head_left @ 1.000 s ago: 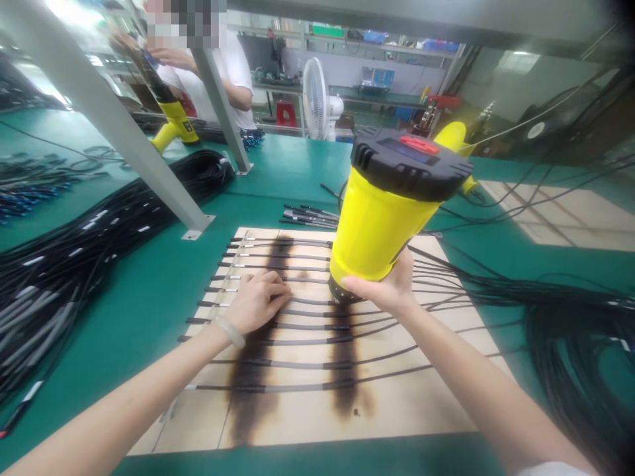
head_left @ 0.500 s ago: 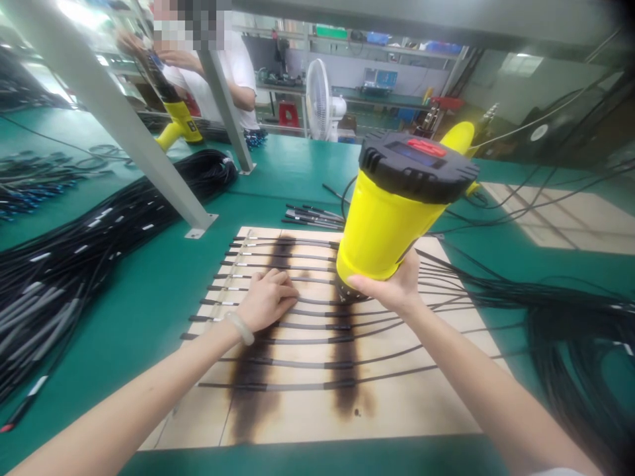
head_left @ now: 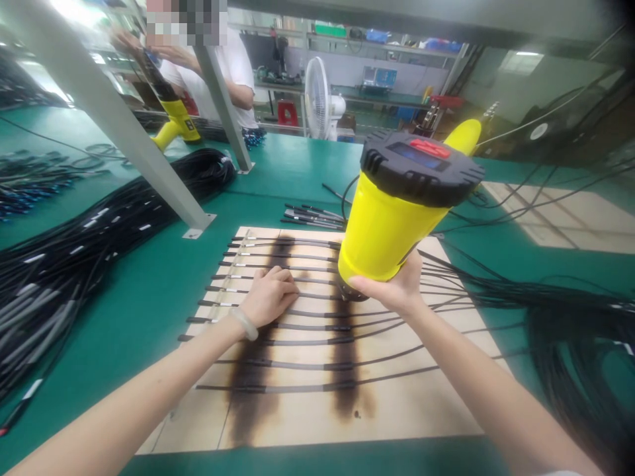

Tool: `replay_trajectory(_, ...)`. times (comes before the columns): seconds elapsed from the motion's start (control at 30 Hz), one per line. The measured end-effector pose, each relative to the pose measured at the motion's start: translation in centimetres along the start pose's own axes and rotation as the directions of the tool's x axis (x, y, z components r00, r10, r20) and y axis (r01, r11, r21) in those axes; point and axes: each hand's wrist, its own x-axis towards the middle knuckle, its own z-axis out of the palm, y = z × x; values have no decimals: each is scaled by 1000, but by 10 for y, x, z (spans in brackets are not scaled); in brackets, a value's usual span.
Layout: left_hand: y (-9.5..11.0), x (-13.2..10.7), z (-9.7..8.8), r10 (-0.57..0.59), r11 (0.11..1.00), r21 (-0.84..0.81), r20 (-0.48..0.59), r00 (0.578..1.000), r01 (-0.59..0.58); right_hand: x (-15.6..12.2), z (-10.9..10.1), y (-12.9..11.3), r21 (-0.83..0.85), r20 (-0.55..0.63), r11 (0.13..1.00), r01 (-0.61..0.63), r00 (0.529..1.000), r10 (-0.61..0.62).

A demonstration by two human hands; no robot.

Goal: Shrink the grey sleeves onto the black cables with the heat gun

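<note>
My right hand [head_left: 394, 289] grips a yellow heat gun [head_left: 397, 211] with a black rear cap, its nozzle pointing down at a row of black cables [head_left: 302, 327] laid side by side across a wooden board [head_left: 397, 403]. Two dark scorch stripes run down the board under the cables. My left hand [head_left: 268, 296] rests on the cables over the left stripe, fingers curled and pressing them down. A pale bracelet sits on that wrist.
A large bundle of black cables [head_left: 74, 258] lies at the left on the green table, more cables [head_left: 570, 317] trail off at the right. A slanted metal post [head_left: 124, 139] stands bolted to the table. Behind, another person [head_left: 218, 66] holds a second yellow heat gun [head_left: 173, 122]; a white fan [head_left: 317, 99] stands beyond.
The heat gun has shifted slightly to the right and tilted a little. My left hand stays on the cables, barely moved.
</note>
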Motion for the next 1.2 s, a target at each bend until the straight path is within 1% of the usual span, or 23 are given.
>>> replay_trajectory(0.17,-1,0,0,2,1000,17,3,1000,-2,2,0,-2,26,-31,999,25,999,-24)
replay_trajectory(0.43,2,-3,-3,-4,1000,16,14,1000,4,5,-1,1,-63,-41,998,25,999,-28)
replay_trajectory(0.63,5,-3,-4,2,999,34,32,999,-3,11,1,0,-28,-52,999,18,998,-20)
replay_trajectory(0.73,7,-3,-4,3,999,44,47,999,-5,12,1,0,-31,-39,999,13,999,-14)
replay_trajectory(1.0,8,-7,-3,-2,999,43,23,1000,1,11,-1,0,-22,-36,999,38,999,-39)
replay_trajectory(1.2,9,-12,-8,-10,999,32,13,1000,10,9,-2,-1,-67,-37,997,43,998,-46)
